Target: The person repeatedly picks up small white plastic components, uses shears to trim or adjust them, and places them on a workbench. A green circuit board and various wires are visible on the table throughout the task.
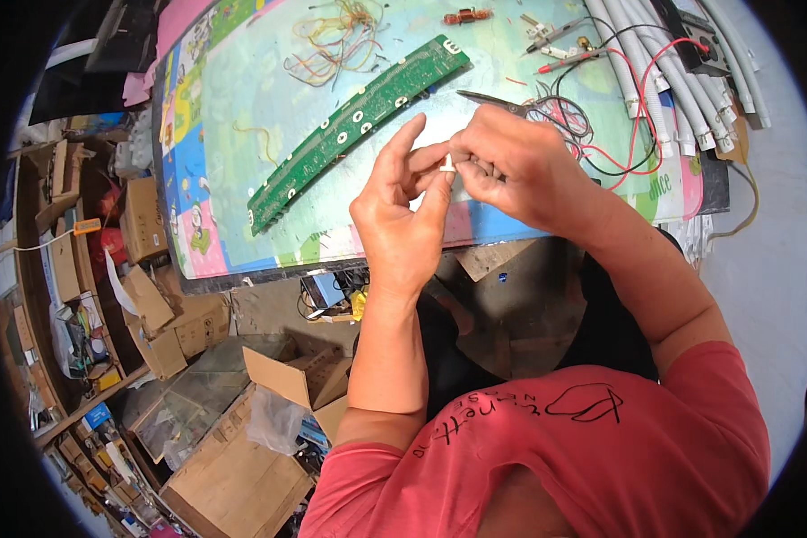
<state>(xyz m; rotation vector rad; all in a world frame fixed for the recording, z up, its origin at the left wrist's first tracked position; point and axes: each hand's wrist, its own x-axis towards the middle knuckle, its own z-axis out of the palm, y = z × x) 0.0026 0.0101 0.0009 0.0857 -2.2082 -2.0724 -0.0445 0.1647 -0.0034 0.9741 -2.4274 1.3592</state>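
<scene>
Head cam has both hands meeting above the near edge of the table. Left hand (399,215) comes straight up, palm turned inward, index finger raised, thumb and a fingertip pinched on a tiny white bit (448,165). Right hand (524,166) angles in from the right, fingers curled, tips right up against that bit; can't tell if they're clamped on it too. Just past them a long green board (354,125) lies slantwise on a colourful mat (224,134), with tangled wires (336,40) beyond, plus scissors (493,100), a meter (698,45) and white tubes to the right. Left side's pretty messy: shelves (76,242) and cardboard boxes (143,220) everywhere.
</scene>
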